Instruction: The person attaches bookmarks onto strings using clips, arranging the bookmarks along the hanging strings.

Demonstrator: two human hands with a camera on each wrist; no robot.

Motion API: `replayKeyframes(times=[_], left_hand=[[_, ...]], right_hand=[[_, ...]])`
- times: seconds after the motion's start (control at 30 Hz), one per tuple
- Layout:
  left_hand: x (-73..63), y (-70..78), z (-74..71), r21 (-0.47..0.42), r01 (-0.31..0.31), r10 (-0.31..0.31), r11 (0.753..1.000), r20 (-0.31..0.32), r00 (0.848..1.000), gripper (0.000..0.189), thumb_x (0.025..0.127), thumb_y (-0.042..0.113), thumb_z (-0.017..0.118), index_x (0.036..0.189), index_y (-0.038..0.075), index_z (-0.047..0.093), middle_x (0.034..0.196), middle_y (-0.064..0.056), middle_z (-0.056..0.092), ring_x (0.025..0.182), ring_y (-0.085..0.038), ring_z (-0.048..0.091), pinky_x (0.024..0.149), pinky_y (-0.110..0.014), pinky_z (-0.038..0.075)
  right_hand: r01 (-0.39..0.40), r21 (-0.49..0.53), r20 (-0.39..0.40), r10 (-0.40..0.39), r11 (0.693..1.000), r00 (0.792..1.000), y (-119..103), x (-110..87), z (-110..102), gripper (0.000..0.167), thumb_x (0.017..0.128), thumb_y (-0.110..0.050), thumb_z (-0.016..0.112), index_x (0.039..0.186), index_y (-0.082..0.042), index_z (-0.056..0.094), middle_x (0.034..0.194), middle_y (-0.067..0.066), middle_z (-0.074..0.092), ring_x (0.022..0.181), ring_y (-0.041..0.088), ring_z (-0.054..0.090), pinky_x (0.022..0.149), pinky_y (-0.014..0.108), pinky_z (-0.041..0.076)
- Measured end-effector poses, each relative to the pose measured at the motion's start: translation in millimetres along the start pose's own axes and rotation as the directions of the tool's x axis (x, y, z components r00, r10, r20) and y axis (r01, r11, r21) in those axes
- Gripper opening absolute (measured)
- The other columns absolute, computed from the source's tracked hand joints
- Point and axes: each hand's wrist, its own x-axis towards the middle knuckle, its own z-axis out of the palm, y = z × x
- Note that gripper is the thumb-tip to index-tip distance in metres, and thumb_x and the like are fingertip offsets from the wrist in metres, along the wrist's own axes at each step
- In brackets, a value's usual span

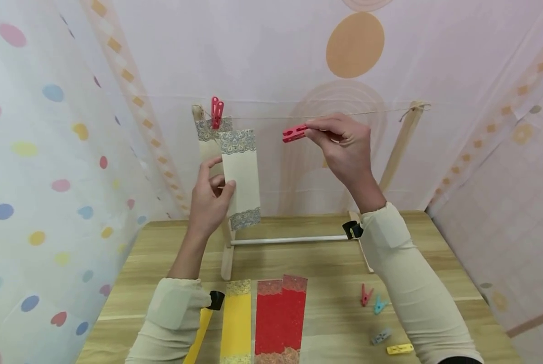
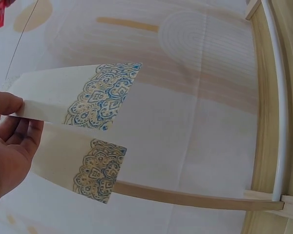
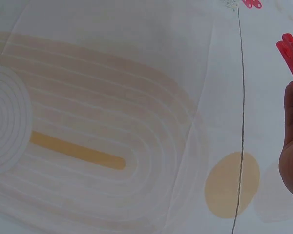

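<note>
My left hand (image 1: 209, 205) pinches a cream paper strip (image 1: 241, 177) with blue-and-gold patterned ends by its left edge, thumb in front. The strip is upright, just below the string (image 1: 271, 118). Behind it and to the left, a matching strip (image 2: 95, 168) hangs from the string under a red clothespin (image 1: 216, 112), partly hidden by the held strip and hand. My right hand (image 1: 345, 146) pinches another red clothespin (image 1: 294, 133) between thumb and fingers, right of the held strip and slightly below the string. Only part of this hand shows in the right wrist view.
The string runs between a left wooden post (image 1: 197, 112) and a right post (image 1: 401, 139), joined low by a white rod (image 1: 294, 239). On the table lie yellow strips (image 1: 236, 323), red strips (image 1: 278, 318), and red (image 1: 366, 295), blue (image 1: 379, 305), grey (image 1: 381, 336) and yellow clothespins (image 1: 400, 349).
</note>
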Motion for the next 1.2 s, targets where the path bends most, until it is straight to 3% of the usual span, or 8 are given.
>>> replayKeyframes(times=[0.2, 0.57, 0.8, 1.2], left_hand=[[5.2, 3.4, 1.8, 0.009, -0.01, 0.01, 1.0, -0.009, 1.0, 0.051, 0.098, -0.002, 0.057, 0.146, 0.006, 0.042, 0.089, -0.024, 0.071, 0.068, -0.02, 0.057, 0.064, -0.021, 0.045], [15.3, 7.1, 2.4, 0.051, -0.04, 0.041, 0.998, -0.009, 0.999, 0.051, 0.098, 0.001, 0.057, 0.146, 0.006, 0.042, 0.074, -0.021, 0.064, 0.066, -0.018, 0.053, 0.064, -0.023, 0.043], [15.6, 6.4, 3.0, 0.054, -0.035, 0.035, 0.998, -0.011, 0.999, 0.051, 0.098, 0.001, 0.057, 0.146, 0.006, 0.042, 0.073, -0.02, 0.063, 0.066, -0.018, 0.052, 0.064, -0.023, 0.042], [18.8, 5.3, 2.7, 0.053, -0.045, 0.047, 0.998, -0.024, 0.999, 0.052, 0.098, -0.001, 0.056, 0.147, 0.008, 0.041, 0.08, -0.021, 0.069, 0.069, -0.019, 0.056, 0.061, -0.023, 0.043]], right_hand=[[-0.011, 0.004, 0.025, 0.011, 1.0, 1.0, 3.9, 6.4, 7.0, 0.01, 0.083, 0.008, 0.079, 0.093, 0.008, 0.078, 0.088, 0.02, 0.074, 0.079, 0.008, 0.064, 0.066, 0.019, 0.049], [-0.027, -0.059, 0.084, 0.032, 0.998, 0.996, 7.8, 34.5, 20.0, 0.007, 0.083, 0.005, 0.08, 0.089, 0.002, 0.08, 0.086, 0.012, 0.075, 0.073, 0.006, 0.061, 0.065, 0.02, 0.046], [-0.094, -0.088, 0.138, 0.106, 0.992, 0.985, 5.3, 51.5, 28.7, 0.005, 0.085, 0.002, 0.08, 0.09, 0.0, 0.081, 0.087, 0.008, 0.075, 0.076, 0.01, 0.062, 0.072, 0.021, 0.05], [-0.06, -0.193, 0.268, 0.112, 0.979, 0.957, 9.5, 70.9, 50.5, 0.007, 0.087, 0.001, 0.078, 0.093, 0.002, 0.08, 0.092, 0.01, 0.076, 0.08, 0.016, 0.069, 0.077, 0.024, 0.056]])
